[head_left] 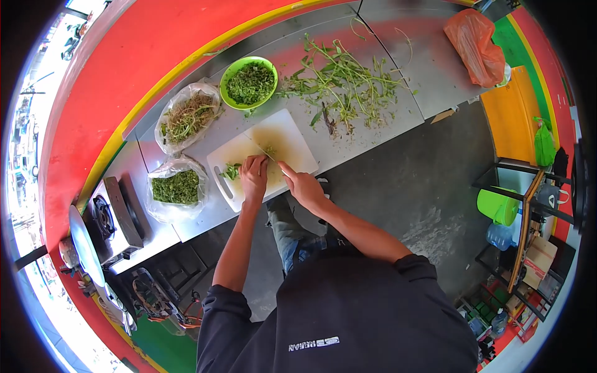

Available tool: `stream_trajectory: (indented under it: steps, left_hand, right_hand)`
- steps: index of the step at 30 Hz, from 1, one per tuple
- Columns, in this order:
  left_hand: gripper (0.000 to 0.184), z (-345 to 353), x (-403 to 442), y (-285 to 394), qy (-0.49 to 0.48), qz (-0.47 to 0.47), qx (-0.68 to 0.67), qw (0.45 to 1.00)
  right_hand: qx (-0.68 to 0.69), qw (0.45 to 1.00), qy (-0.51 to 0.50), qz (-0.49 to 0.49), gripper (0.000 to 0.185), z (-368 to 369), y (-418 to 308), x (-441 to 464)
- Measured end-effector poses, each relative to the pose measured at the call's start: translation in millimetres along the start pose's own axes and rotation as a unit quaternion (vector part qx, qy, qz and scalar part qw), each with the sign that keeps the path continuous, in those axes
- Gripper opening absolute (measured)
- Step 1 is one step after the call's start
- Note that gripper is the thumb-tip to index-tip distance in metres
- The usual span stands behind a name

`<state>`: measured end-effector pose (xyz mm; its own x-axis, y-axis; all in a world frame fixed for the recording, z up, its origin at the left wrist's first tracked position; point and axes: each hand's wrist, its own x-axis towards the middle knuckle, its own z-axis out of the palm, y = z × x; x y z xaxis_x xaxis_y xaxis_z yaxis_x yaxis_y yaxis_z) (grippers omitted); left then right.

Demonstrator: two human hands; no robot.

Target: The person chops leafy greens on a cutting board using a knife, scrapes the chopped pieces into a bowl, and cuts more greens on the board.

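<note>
My right hand (301, 185) is closed round the handle of a knife (267, 152), whose blade lies over the white cutting board (292, 127). Close beside the blade, my left hand (254, 174) presses with curled fingers on green stems; leaves (232, 171) stick out on its left side. A few cut greens (269, 150) lie by the blade. Beyond the board stands a light green bowl (249, 82) full of chopped greens. Loose leafy stems (348, 84) are spread on the metal table (323, 146) to the right.
Left of the board are a plastic bag of stem scraps (188, 118) and a bag of chopped greens (176, 188). A gas stove (115, 217) stands at far left. An orange plastic bag (476, 48) lies at the table's right end.
</note>
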<state>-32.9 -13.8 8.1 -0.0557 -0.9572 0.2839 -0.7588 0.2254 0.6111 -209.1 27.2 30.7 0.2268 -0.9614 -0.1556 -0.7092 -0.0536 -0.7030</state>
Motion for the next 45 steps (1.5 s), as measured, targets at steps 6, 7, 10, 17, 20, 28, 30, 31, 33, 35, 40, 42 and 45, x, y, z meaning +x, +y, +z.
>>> stream_trajectory:
  steps: [6,7,10,17,20,28,30,31,33,35,40,42,45]
  left_hand:
    - [0.014,-6.8,-4.6,3.2,0.006,0.038,0.016,0.999]
    - [0.014,-5.5,-3.8,2.0,0.005,0.040,0.017,0.999]
    - [0.013,-4.9,-1.0,1.3,0.010,0.017,0.009,1.000]
    - [0.014,-9.4,-3.0,4.4,-0.002,0.025,0.015,1.000]
    - [0.014,-8.2,-1.0,2.5,0.006,0.028,0.012,1.000]
    - [0.014,-10.4,-5.2,4.3,0.008,0.011,0.017,1.000]
    - [0.013,-13.3,-6.9,3.2,-0.001,0.028,0.033,0.999]
    - [0.013,-12.5,-4.8,2.0,-0.001,0.031,0.034,0.999]
    - [0.015,-7.0,-4.7,-4.8,0.006,-0.002,-0.015,1.000]
    - [0.015,-6.9,-6.2,-7.4,0.004,0.000,-0.007,1.000]
    - [0.012,-13.4,-6.4,2.2,0.012,0.016,0.031,0.999]
    - [0.010,-13.4,-7.9,-1.6,0.000,0.017,0.035,0.999]
    - [0.011,-7.9,-6.9,-7.8,0.014,0.002,0.003,1.000]
  right_hand:
    - [-0.022,0.999,0.026,-0.025,0.045,7.2,5.6,7.7]
    - [-0.009,0.999,0.029,-0.021,0.046,7.8,3.9,8.6]
    - [0.012,0.999,0.030,-0.014,0.046,8.2,2.3,0.7]
    - [-0.031,0.999,0.019,-0.006,0.046,7.9,2.6,7.9]
    - [0.002,1.000,0.027,-0.006,0.046,6.2,-0.2,7.5]
    - [-0.001,1.000,0.003,0.011,0.047,1.3,-5.4,2.3]
    - [-0.010,1.000,0.004,0.014,0.047,1.5,-6.7,4.8]
    - [-0.003,1.000,0.013,0.008,0.045,1.3,-6.9,3.1]
    - [0.006,1.000,0.021,0.000,0.043,7.0,-2.2,-2.2]
    - [0.031,0.998,0.044,-0.014,0.043,9.2,1.0,-7.6]
    - [0.000,1.000,0.020,-0.001,0.043,10.6,-2.1,0.3]
    - [0.002,0.999,0.036,-0.013,0.043,8.5,-4.9,3.7]
    - [0.008,1.000,0.024,0.005,0.043,9.4,-4.6,-4.1]
